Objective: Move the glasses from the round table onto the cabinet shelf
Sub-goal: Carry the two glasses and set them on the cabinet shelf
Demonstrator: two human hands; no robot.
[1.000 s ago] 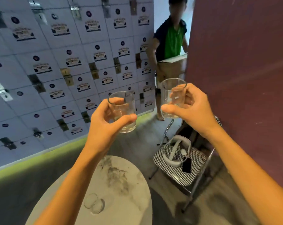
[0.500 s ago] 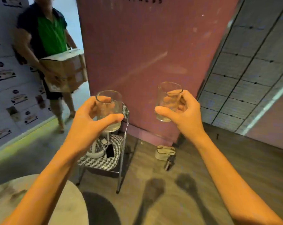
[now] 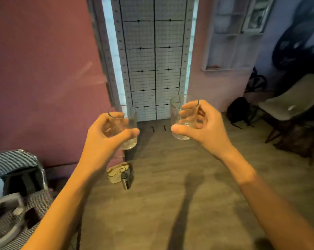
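Glassware: clear glass tumbler (image 3: pixel 129 116) in curled grip of left hand (image 3: pixel 104 139); second clear tumbler (image 3: pixel 178 107) likewise in right hand (image 3: pixel 206 129) (both rim-up). Cream pouch (image 3: pixel 114 173) on grey floor (image 3: pixel 170 159) ahead; checked chair (image 3: pixel 13 159) left.

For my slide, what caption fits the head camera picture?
Left hand holds the left glass, right hand the right glass.

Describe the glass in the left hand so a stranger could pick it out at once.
Start at the dark red wall on the left and follow it to its corner beside the white gridded panel. In front of that corner the left hand holds a clear tumbler. It sits lower and further left than the other glass, which the right hand holds before the panel's right edge.
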